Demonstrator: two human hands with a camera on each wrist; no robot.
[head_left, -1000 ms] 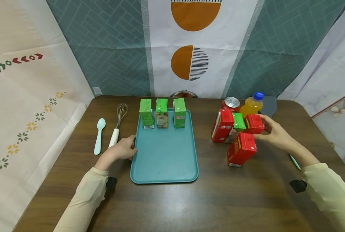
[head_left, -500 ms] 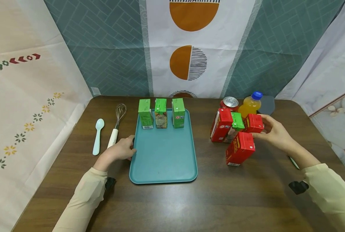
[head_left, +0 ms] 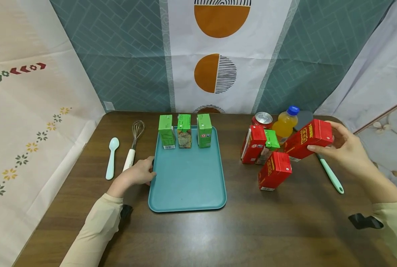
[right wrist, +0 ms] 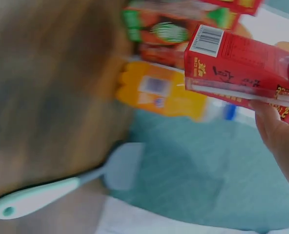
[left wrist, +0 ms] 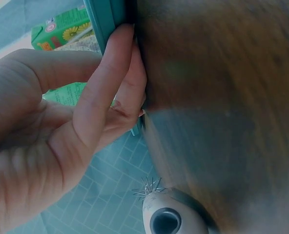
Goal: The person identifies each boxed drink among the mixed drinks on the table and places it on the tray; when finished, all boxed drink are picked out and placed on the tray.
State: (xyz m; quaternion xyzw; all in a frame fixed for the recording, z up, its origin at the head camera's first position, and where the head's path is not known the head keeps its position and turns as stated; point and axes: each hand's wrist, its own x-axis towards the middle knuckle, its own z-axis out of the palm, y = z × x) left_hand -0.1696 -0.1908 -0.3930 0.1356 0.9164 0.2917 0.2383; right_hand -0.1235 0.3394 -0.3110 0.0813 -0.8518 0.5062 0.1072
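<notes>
Presently, the right hand (head_left: 351,150) pinches a tilted red carton (head_left: 306,141) between thumb and fingers, right of center in the head view. A white barcode label (right wrist: 206,41) marks 1 end; the yellow and dark characters on the sides are not legible. The left hand (head_left: 139,172) pinches the left rim of the teal tray (head_left: 188,178), left of center. 3 green cartons (head_left: 184,132) stand in a row along the tray's upper end; 1 shows yellow flowers in the left wrist view. 2 other red cartons (head_left: 274,172), 1 green-topped carton (head_left: 271,140), 1 red can (head_left: 262,118) and 1 blue-capped bottle (head_left: 285,125) occupy the right half; the bottle's label is blurred. A spatula (head_left: 331,176) lies at far right.
</notes>
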